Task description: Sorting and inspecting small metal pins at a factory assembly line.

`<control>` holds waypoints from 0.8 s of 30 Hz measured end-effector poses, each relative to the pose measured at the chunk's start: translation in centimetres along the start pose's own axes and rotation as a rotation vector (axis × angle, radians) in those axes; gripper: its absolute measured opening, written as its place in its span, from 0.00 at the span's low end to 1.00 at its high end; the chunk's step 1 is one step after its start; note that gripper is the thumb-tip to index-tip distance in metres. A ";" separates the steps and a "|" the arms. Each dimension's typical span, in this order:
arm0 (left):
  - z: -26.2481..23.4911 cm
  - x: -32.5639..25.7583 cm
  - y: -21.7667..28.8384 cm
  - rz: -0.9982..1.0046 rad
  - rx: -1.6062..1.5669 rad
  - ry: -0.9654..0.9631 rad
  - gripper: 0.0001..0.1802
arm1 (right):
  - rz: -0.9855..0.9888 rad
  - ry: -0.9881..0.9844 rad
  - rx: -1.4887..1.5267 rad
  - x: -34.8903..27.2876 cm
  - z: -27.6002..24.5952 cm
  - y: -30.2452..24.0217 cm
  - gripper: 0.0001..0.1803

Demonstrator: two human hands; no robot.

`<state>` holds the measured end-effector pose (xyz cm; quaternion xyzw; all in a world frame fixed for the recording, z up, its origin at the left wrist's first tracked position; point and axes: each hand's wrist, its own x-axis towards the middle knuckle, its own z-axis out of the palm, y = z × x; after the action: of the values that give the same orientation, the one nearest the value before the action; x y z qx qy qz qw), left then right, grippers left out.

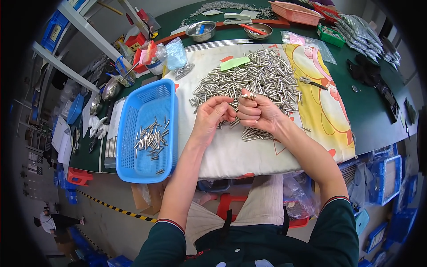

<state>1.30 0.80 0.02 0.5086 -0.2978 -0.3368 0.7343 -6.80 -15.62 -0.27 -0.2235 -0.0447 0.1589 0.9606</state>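
Observation:
A large heap of short silvery metal pins (pixel 262 73) is spread over a padded cloth (pixel 218 158) on the table. Above its near edge, my right hand (pixel 258 111) is closed around a few metal pins (pixel 249 96), whose ends poke out by the thumb and forefinger. Just left of it, my left hand (pixel 214 115) has its fingers curled in toward the thumb, almost touching the right; whatever lies between them is hidden. To the left stands a blue plastic basket (pixel 147 91) with a smaller pile of pins (pixel 152 139) on its bottom. A green slip of paper (pixel 235 63) rests on the heap.
Pliers (pixel 312 83) lie right of the heap. Two metal bowls (pixel 201 31) stand behind it, one with a red-handled tool across it. Silvery packets (pixel 362 35), a green tray (pixel 330 35) and a pink basket (pixel 296 13) sit far right. Shelving posts (pixel 91 31) rise at left.

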 end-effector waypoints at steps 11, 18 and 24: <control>-0.5 -0.1 -0.3 -0.006 -0.024 -0.078 0.09 | -0.043 0.240 -0.457 -0.2 1.7 0.7 0.23; -0.1 -0.3 -0.1 -0.007 -0.082 -0.063 0.08 | -0.069 0.279 -0.503 -0.1 1.4 0.9 0.24; -0.3 -0.3 -0.2 -0.009 -0.092 -0.067 0.07 | -0.081 0.301 -0.534 0.0 1.4 1.0 0.24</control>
<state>1.32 1.11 -0.26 0.4639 -0.3041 -0.3706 0.7450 -7.34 -14.19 0.58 -0.4870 0.0492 0.0684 0.8693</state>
